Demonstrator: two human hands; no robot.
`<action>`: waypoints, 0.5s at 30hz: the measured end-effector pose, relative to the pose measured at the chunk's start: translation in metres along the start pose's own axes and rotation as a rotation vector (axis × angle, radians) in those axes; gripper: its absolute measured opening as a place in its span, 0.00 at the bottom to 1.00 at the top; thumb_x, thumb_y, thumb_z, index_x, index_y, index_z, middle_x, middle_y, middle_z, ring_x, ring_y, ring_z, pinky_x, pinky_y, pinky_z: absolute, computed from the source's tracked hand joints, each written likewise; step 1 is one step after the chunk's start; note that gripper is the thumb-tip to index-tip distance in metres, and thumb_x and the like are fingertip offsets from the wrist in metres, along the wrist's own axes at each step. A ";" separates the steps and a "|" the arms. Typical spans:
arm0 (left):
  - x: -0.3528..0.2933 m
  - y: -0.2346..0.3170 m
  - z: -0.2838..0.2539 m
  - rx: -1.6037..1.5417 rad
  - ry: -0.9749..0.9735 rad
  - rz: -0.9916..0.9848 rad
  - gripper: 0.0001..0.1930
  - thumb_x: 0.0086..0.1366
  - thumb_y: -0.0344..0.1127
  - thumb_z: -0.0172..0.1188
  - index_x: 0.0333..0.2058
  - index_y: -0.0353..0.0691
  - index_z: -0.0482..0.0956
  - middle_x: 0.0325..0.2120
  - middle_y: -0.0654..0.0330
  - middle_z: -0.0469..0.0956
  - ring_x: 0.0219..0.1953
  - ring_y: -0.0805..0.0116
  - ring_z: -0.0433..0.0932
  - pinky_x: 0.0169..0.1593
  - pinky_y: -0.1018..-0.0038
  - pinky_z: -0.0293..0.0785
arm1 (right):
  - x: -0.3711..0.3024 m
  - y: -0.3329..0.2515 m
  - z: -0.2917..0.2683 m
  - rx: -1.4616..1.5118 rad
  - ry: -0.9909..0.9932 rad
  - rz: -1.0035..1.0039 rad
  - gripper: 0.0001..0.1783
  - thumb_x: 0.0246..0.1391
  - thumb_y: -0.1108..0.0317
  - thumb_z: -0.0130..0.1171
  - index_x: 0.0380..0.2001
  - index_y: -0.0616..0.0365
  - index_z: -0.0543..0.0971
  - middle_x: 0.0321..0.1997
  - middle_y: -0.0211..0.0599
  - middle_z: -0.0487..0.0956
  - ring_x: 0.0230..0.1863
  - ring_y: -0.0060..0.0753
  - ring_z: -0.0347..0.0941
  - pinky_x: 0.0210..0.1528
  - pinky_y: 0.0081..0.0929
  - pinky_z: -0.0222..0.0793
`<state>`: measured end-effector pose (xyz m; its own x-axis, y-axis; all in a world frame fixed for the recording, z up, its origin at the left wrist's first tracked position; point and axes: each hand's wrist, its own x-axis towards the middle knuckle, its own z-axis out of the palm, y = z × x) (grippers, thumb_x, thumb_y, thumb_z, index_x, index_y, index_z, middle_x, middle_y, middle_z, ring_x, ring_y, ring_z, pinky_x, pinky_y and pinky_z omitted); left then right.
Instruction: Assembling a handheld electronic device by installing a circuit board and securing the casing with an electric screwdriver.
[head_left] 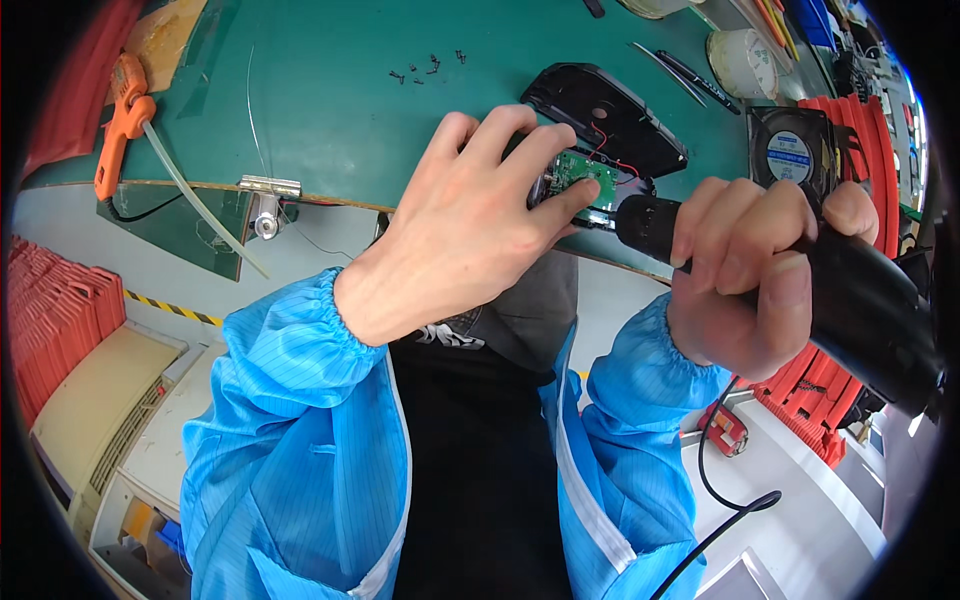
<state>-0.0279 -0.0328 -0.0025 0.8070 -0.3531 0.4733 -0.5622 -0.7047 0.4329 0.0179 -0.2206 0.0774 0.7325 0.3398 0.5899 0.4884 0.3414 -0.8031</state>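
Observation:
My left hand (480, 215) is closed over a small device with a green circuit board (572, 170), gripping it near the front edge of the bench. Red wires run from the board toward an open black plastic housing half (610, 115) just behind it. My right hand (750, 260) is wrapped around a black electric screwdriver (860, 300), held nearly sideways. Its nose (647, 225) points left at the board's right end; whether the bit touches a screw I cannot make out. Several small black screws (430, 68) lie loose on the bench farther back.
An orange glue gun (125, 125) with a glue stick lies on the green bench (320, 100) at the left. Tweezers and a pen (695, 80), a white tape roll (741, 64) and a black fan (790, 150) sit at the right. A black cable (735, 515) hangs below the bench.

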 end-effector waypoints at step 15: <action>0.003 -0.004 -0.004 -0.146 -0.003 -0.028 0.23 0.49 0.35 0.76 0.48 0.51 0.89 0.56 0.59 0.77 0.57 0.51 0.73 0.53 0.59 0.70 | 0.066 0.017 0.001 0.268 -0.056 -0.124 0.19 0.69 0.58 0.48 0.53 0.59 0.77 0.25 0.23 0.67 0.23 0.21 0.60 0.31 0.29 0.57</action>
<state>-0.0240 -0.0279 0.0003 0.8233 -0.3360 0.4575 -0.5594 -0.6173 0.5532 0.0740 -0.1921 0.1030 0.6444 0.3263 0.6916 0.4243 0.5999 -0.6783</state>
